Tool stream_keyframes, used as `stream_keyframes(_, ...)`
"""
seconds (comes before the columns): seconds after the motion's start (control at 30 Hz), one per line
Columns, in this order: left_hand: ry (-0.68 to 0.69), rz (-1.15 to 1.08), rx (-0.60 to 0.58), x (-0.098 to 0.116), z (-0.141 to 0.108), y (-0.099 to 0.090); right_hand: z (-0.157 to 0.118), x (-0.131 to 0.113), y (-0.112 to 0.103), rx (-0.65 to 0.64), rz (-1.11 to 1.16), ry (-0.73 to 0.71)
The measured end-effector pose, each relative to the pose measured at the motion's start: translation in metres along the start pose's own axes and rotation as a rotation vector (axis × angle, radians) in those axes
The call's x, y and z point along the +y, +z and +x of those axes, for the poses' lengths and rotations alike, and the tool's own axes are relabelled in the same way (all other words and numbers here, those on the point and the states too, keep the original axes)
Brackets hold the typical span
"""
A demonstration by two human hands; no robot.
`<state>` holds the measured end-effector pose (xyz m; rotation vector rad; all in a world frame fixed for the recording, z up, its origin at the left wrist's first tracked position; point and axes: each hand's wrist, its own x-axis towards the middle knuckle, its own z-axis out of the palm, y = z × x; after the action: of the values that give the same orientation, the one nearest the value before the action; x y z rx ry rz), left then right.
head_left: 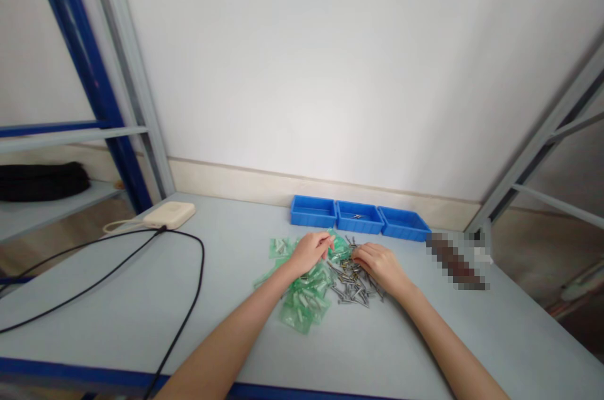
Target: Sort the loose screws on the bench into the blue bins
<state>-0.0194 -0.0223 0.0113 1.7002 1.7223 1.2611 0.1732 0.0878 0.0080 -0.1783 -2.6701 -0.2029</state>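
Note:
My left hand (311,251) is over a heap of green plastic bags (304,302). Its fingers are bent and drawn together, tips pointing right beside another green bag (338,248); whatever they hold is too small to make out. Small pale pieces show through the bags. My right hand (379,266) reaches in from the right, palm down, with its fingers curled at a pile of metal screws (353,290). Its fingertips touch the pile's upper edge, and what they pinch is hidden. A few brass-coloured pieces lie among the grey screws.
Three blue trays stand in a row by the wall: a left tray (314,219), a middle tray (359,226) with a few small metal pieces inside, and a right tray (404,231). A white box (170,214) and black cable (201,274) lie left. A blurred-out item (455,265) lies right.

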Motion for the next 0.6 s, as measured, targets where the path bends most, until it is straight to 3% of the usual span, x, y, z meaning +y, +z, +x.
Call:
stream_keyframes(0.2,-0.005,0.013,-0.02,0.004,-0.002,0.0,-0.007,0.011,0.01,0.024,0.158,0.121)
stream_keyframes(0.43,-0.006,0.028,-0.018,0.002,-0.001,0.002,-0.006,0.009,0.009,-0.104,0.207,0.167)
stream_keyframes(0.6,-0.023,0.034,-0.032,0.01,-0.004,0.001,-0.002,0.003,0.001,0.097,0.446,0.323)
